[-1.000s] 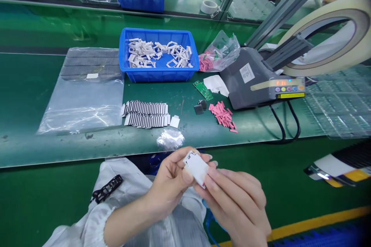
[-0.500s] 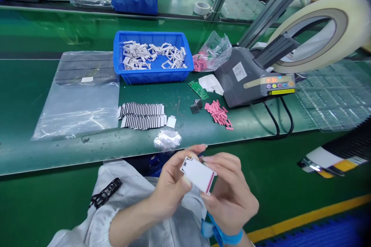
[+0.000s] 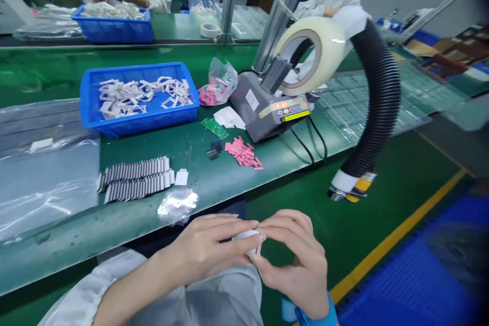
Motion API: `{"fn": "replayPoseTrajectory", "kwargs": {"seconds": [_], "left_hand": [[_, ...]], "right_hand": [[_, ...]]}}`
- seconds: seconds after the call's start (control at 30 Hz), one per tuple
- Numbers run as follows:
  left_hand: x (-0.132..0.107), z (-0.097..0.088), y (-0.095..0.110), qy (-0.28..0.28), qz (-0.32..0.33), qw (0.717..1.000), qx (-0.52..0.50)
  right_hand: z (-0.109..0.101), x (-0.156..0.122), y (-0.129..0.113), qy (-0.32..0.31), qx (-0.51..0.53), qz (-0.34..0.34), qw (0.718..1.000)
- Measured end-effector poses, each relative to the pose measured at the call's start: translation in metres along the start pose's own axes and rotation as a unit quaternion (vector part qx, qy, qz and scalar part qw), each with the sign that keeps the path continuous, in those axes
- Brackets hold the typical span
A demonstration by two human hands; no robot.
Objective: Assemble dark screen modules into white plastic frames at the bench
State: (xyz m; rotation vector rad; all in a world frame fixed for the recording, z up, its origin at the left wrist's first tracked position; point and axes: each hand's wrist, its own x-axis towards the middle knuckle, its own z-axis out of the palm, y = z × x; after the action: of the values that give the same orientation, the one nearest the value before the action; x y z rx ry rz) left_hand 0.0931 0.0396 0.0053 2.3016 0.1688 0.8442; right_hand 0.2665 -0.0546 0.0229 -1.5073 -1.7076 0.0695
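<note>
Between my two hands is a small white rectangular panel [image 3: 249, 236] with a thin pink strip along one edge, held over my lap in front of the bench. My left hand [image 3: 208, 242] grips it from the left, fingers lying across and covering most of it. From the right, my right hand [image 3: 294, 249] pinches its pink-striped end between thumb and fingers; a blue band circles that wrist. On the bench beyond lie two rows of small white-and-grey panels [image 3: 137, 178], a single white panel [image 3: 181, 177] and a pile of pink strips [image 3: 243, 154].
A blue bin [image 3: 139, 119] holds white plastic frames. Right of it stand a grey tape dispenser [image 3: 263, 107] with a large tape roll [image 3: 332, 53] and a black hose [image 3: 382, 97]. A green circuit board [image 3: 214, 128] and clear film [image 3: 178, 205] lie nearby. Co-workers stand across the bench.
My view has swung to the right. My left fingers have moved over the white panel, which is now tilted and mostly covered; both hands still hold it.
</note>
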Motion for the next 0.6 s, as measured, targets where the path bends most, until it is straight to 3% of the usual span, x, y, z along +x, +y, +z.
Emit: {"fn": "replayPoseTrajectory", "kwargs": {"seconds": [0.07, 0.13, 0.17, 0.2, 0.23, 0.27, 0.33, 0.4, 0.47, 0.6], "left_hand": [[0.011, 0.009, -0.003, -0.038, -0.038, 0.995, -0.084], [0.026, 0.026, -0.007, -0.063, -0.129, 0.960, -0.242], [0.034, 0.039, -0.010, -0.057, -0.199, 0.914, -0.348], [0.042, 0.055, -0.012, -0.047, -0.269, 0.852, -0.448], [0.051, 0.074, -0.014, -0.015, -0.354, 0.753, -0.555], [0.060, 0.094, -0.016, 0.003, -0.385, 0.706, -0.594], [0.077, 0.134, -0.016, -0.006, -0.404, 0.658, -0.635], [0.091, 0.163, -0.015, -0.007, -0.410, 0.622, -0.667], [0.101, 0.177, -0.012, 0.003, -0.413, 0.600, -0.685], [0.107, 0.168, -0.013, 0.039, -0.421, 0.575, -0.700]], "right_hand": [[-0.009, -0.008, 0.009, 0.011, -0.034, 0.010, 0.999], [-0.018, -0.017, 0.017, 0.051, -0.061, 0.028, 0.996], [-0.021, -0.022, 0.019, 0.083, -0.066, 0.034, 0.994], [-0.024, -0.025, 0.021, 0.124, -0.068, 0.034, 0.989], [-0.025, -0.028, 0.023, 0.166, -0.066, 0.029, 0.984], [-0.026, -0.030, 0.024, 0.203, -0.062, 0.019, 0.977], [-0.025, -0.031, 0.024, 0.247, -0.050, 0.003, 0.968], [-0.021, -0.030, 0.025, 0.254, -0.029, 0.008, 0.967], [-0.016, -0.028, 0.026, 0.258, 0.001, 0.021, 0.966], [-0.001, -0.019, 0.034, 0.249, 0.058, 0.082, 0.963]]}}
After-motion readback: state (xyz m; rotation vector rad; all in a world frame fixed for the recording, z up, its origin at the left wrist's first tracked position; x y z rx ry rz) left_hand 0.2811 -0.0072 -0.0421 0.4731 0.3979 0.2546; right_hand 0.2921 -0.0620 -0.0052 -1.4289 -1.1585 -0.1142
